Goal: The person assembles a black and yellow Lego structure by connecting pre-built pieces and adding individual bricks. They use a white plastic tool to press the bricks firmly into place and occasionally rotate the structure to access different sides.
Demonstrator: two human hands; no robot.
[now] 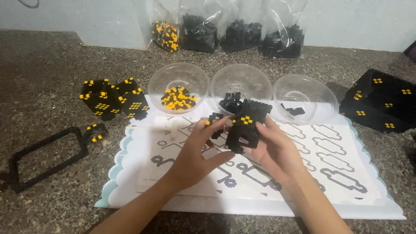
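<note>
Two hands, left and right, each grip clamped on block model above speckled stone counter, pale wall behind.

Glossy clear plastic bowls, speckled stone counter

A dark speckled stone worktop carries everything. In the middle lies a white scallop-edged mat with a printed instruction sheet on top. Along the mat's far edge stand three clear plastic bowls: the left bowl holds yellow and black bricks, the middle bowl black ones, the right bowl a few black pieces. Left of the mat sit two black-and-yellow brick blocks and a black rectangular frame. At right rests a larger black brick build. Four clear bags lean against the wall, seemingly filled with bricks.
</note>
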